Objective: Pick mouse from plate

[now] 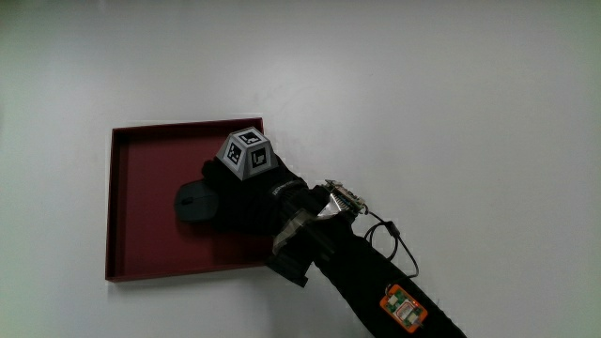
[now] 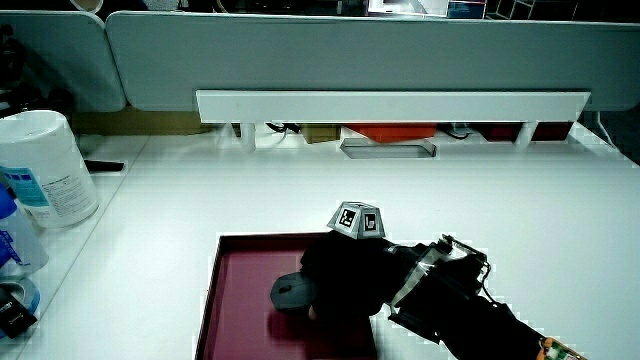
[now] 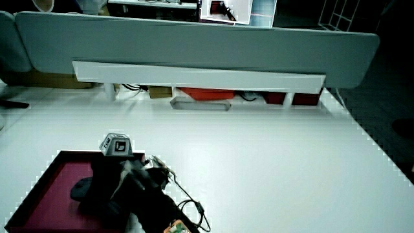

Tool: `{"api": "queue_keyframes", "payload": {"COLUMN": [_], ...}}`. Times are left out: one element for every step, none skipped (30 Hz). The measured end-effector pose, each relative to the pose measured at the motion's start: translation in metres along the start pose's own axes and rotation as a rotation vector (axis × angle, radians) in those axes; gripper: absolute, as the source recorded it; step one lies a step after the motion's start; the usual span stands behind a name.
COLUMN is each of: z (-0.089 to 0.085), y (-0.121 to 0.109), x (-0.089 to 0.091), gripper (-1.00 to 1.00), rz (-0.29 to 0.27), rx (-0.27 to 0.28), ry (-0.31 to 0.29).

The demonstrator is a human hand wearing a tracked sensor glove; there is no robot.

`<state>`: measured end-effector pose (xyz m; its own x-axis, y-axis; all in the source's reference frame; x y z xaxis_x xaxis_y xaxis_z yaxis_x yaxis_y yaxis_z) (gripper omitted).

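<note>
A dark grey mouse [image 1: 192, 201] lies in a square dark-red plate [image 1: 141, 169] on the white table. The black-gloved hand [image 1: 235, 192] rests over the part of the mouse nearer the forearm, its fingers curled around the mouse's body. Only the mouse's front end shows past the fingers. The patterned cube [image 1: 247, 152] sits on the back of the hand. In both side views the mouse [image 2: 291, 292] [image 3: 81, 188] sits low on the plate [image 2: 240, 275] [image 3: 55, 175] under the hand [image 2: 345, 280] [image 3: 107, 184].
The forearm carries a thin black cable [image 1: 394, 239] and a small orange board [image 1: 402, 308]. In a side view a white wipes canister [image 2: 45, 165] stands near the table's edge. A long white shelf [image 2: 390, 105] [image 3: 194, 74] runs along the low grey partition.
</note>
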<state>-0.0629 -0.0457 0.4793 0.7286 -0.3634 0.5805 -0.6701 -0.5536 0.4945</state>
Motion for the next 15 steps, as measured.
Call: {"api": "queue_keyframes", "payload": {"z": [0.006,0.008,0.015,0.017,0.02,0.024,0.029,0.034,0.038,0.042,0.045,0.048,0.051,0.055,0.057], "y": [-0.004,-0.005,-0.011,-0.012,-0.014,-0.017,-0.021,-0.024,-0.027,-0.03,-0.032,-0.034,-0.037,-0.041,-0.042], "x": [-0.001,0.0,-0.003,-0.001,0.0,0.0,-0.002,-0.002,-0.002,-0.001,0.001,0.003,0.005,0.005,0.008], "gripper": [1.0,1.0,1.0,1.0,1.0,1.0,1.0,1.0,1.0,1.0,1.0,1.0,1.0,1.0,1.0], "rz": [0.004,0.009,0.014,0.007,0.007,0.006,0.01,0.007,0.007,0.003,0.0,-0.003,-0.011,-0.004,-0.009], "rx": [0.012,-0.002,0.021,0.023,0.029,0.032,0.037,0.049,0.049,0.056,0.063,0.069,0.073,0.08,0.078], "ry": [-0.001,0.004,-0.002,-0.015,-0.013,-0.014,-0.022,-0.035,-0.029,-0.036,-0.034,-0.023,-0.038,-0.014,-0.032]}}
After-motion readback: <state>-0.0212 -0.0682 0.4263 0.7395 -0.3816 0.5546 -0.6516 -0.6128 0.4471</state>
